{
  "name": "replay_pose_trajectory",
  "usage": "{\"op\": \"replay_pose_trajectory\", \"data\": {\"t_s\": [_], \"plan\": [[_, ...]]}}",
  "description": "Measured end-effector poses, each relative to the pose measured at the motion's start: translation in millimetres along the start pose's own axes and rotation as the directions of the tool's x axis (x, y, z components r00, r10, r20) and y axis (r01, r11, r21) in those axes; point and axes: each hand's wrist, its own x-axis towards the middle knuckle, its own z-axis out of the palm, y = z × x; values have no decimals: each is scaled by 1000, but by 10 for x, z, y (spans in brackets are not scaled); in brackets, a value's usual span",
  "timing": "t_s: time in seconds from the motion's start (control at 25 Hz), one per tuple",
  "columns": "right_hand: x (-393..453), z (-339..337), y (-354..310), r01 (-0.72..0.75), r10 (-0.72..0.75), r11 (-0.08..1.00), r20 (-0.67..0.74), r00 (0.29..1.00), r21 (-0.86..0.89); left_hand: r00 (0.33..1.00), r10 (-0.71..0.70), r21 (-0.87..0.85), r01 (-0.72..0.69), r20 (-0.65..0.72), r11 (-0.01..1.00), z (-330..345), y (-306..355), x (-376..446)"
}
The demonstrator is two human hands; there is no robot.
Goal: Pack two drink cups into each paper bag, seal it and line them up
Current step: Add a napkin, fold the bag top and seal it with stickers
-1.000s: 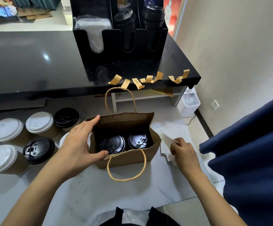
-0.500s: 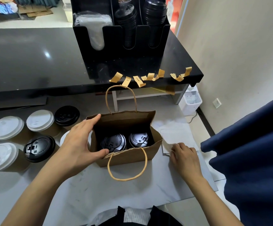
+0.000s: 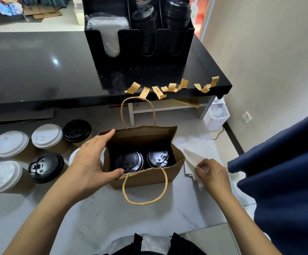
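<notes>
Head view: black counter [image 3: 39,70] across the back, carrying a black lid organiser [image 3: 140,57] and brown sticker strips [image 3: 171,87] curling off its front edge. Nearer, pale marble worktop [image 3: 94,214]. Dark blue fabric [image 3: 287,172] at right. Brown paper bag [image 3: 145,178] standing open mid-worktop, two black-lidded cups [image 3: 130,161] side by side inside. Six lidded cups [image 3: 46,167] grouped just left of the bag. Left hand [image 3: 92,162] spread over the bag's left end, thumb hooked over the near rim. Right hand [image 3: 213,174] curled, pinching a white napkin [image 3: 192,159] beside the bag's right end.
</notes>
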Motion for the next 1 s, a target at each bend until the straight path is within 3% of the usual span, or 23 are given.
{"op": "replay_pose_trajectory", "data": {"t_s": [0.32, 0.52, 0.64, 0.76, 0.92, 1.0], "plan": [[-80, 8, -8, 168, -185, 972, -94, 978, -165, 1000, 3, -5, -3, 2, 1000, -4, -1, -2], [-130, 43, 51, 209, -193, 962, 101, 976, -176, 1000, -3, -6, 3, 7, 1000, -19, 14, 3], [-170, 76, 66, 195, -174, 965, 130, 976, -176, 1000, -2, -9, 2, 11, 1000, -24, 25, -3], [-164, 104, 98, 102, -99, 993, 57, 993, -51, 1000, -1, -5, 2, 13, 1000, -31, 37, 2], [-116, 64, 85, 177, -186, 982, -156, 970, -69, 1000, 1, 2, -1, 20, 1000, -36, 47, 6], [-91, -12, -43, 163, -137, 981, -216, 967, 106, 1000, 4, 5, -4, 20, 1000, -35, 47, 5]]}}
